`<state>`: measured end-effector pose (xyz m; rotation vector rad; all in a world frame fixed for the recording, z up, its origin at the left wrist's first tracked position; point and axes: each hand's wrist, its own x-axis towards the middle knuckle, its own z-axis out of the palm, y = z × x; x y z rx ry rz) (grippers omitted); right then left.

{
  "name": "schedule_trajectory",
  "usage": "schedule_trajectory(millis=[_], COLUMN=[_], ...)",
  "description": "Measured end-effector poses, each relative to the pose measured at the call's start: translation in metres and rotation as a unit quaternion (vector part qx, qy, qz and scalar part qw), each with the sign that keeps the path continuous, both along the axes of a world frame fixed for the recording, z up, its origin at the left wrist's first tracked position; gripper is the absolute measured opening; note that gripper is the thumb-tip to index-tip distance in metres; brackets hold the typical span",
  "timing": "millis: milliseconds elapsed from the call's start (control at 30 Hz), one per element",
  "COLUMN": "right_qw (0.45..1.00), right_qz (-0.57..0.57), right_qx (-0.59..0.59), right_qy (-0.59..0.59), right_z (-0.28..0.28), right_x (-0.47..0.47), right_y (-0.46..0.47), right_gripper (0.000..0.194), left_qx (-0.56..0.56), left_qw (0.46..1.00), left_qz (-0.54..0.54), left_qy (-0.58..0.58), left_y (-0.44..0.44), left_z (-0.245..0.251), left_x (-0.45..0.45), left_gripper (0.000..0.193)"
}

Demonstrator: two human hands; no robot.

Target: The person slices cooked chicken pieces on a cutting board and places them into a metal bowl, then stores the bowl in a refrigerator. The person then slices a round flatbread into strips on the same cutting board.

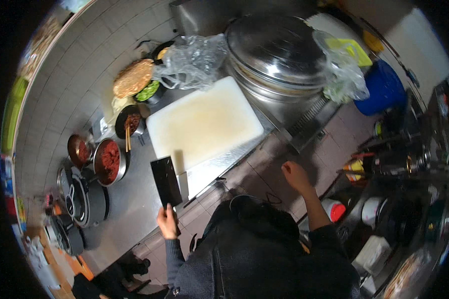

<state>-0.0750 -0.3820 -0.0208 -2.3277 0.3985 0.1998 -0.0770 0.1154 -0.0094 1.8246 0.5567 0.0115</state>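
My left hand (167,222) grips the handle of a dark-bladed cleaver (166,181), blade pointing away from me. The blade hangs over the near left corner of a white cutting board (209,119), which bears a yellowish stain across its middle. Over the tiled floor, to the right of the counter, my right hand (295,175) is held with its fingers curled in; nothing shows in it. Beneath the board lies the stainless steel counter (134,202).
Left of the board stand bowls of red paste (109,160), a dark sauce bowl (132,121) with chopsticks, and lidded pots (86,198). Flatbread (133,78), chopped greens (148,91) and a clear plastic bag (194,61) sit behind. A large steel lid (277,48) and blue bucket (381,88) stand right.
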Motion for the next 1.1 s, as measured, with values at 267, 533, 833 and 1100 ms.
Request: schedule_trajectory(millis=[267,533,833,1100], right_qw=[0.994,0.957,0.969,0.984], right_qz=[-0.109,-0.291,-0.245,-0.170], right_qx=[-0.009,-0.005,0.016,-0.047], right_qy=[-0.028,-0.017,0.014,0.005], right_z=[0.021,-0.003,-0.020,-0.003], right_x=[-0.087,-0.226,-0.220,-0.204], right_y=[0.005,0.004,-0.059,-0.211], right_gripper=[0.028,0.023,0.025,0.030], left_qx=[-0.203,-0.213,-0.148,-0.264], left_qw=[0.978,0.976,0.984,0.953], left_qz=[0.042,0.034,-0.087,-0.106], left_qy=[0.019,0.025,0.055,0.103], left_y=[-0.017,-0.053,-0.200,-0.331], left_z=[-0.064,-0.089,-0.089,-0.032], left_x=[0.140,0.175,0.191,0.147], left_gripper=[0.039,0.035,0.041,0.036])
